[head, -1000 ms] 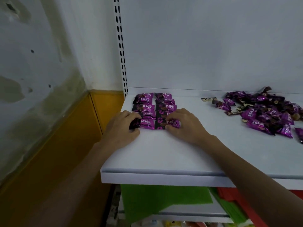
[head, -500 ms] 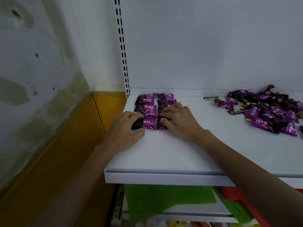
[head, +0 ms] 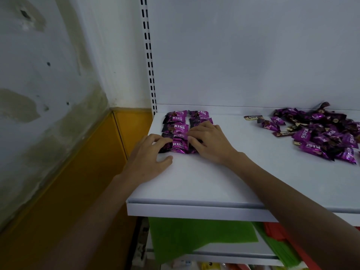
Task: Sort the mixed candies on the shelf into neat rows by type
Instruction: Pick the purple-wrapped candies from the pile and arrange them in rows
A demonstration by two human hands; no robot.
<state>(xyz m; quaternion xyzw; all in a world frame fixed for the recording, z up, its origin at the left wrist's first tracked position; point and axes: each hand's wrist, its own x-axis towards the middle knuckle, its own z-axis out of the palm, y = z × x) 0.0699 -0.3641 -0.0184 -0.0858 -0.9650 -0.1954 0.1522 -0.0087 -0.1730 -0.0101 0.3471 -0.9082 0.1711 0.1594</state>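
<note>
Two columns of purple candies (head: 176, 126) lie squared up at the 10 o'clock corner of the white shelf (head: 214, 182) as a person tidies them with both hands. Over the past second the right hand (head: 212, 143) has slid leftward and now lies across the near half of the right-hand column, covering a piece that had shown beyond its fingertips. The left hand (head: 150, 152) has stayed at the near end of the left-hand column. The shift suggests the step in hand is pressing the two columns together and straight, not adding new pieces. The left fingers (head: 161, 140) are close together and gently bent, their tips pressing the dark end of the nearest candy, with the thumb stretched flat on the bare shelf at 6 o'clock of it. The right fingers (head: 196, 131) are slightly spread and nearly straight, resting on top of the wrappers. Neither hand grips anything. Well apart at 2 o'clock sits the unsorted pile (head: 327, 133) of purple and brown sweets, one brown candy (head: 253, 117) loose at its left edge, so most of the sorting appears still ahead.
</note>
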